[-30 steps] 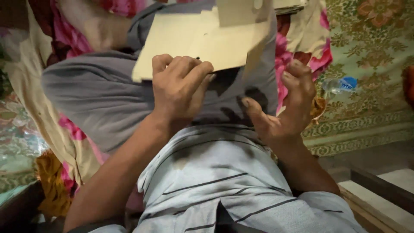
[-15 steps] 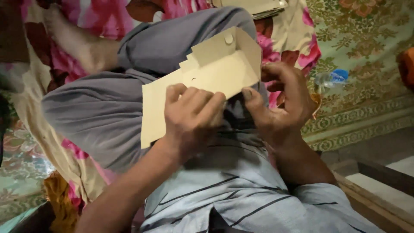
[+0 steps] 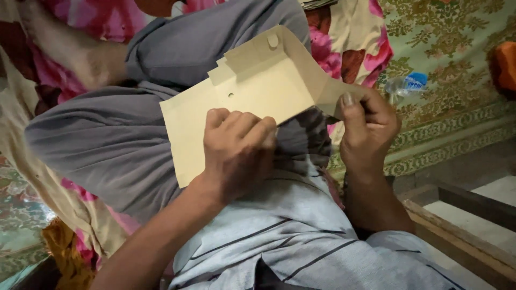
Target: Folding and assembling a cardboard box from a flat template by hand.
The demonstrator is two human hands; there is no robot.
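Right now I see a flat cream card blank (image 3: 252, 102), die-cut with tabs and a small punched hole, held over my lap, above the grey trousers (image 3: 107, 145). My left hand (image 3: 236, 153) lies over the lower middle of the card, fingers curled and pressing it down, so its grip is closed on the card. My right hand (image 3: 368, 129) pinches the right-hand flap between thumb and fingers, a narrow grip on the card's edge.

As to progress, I judge the folding partly done: the top strip with its round tab stands up from the panel, and the right side panel is bent along its crease. The left part of the blank remains flat and unfolded, and no corners look locked together.

Beyond my knee lies a floral cloth (image 3: 349, 48), and a small plastic bottle (image 3: 406, 85) rests on the patterned green mat (image 3: 457, 43).
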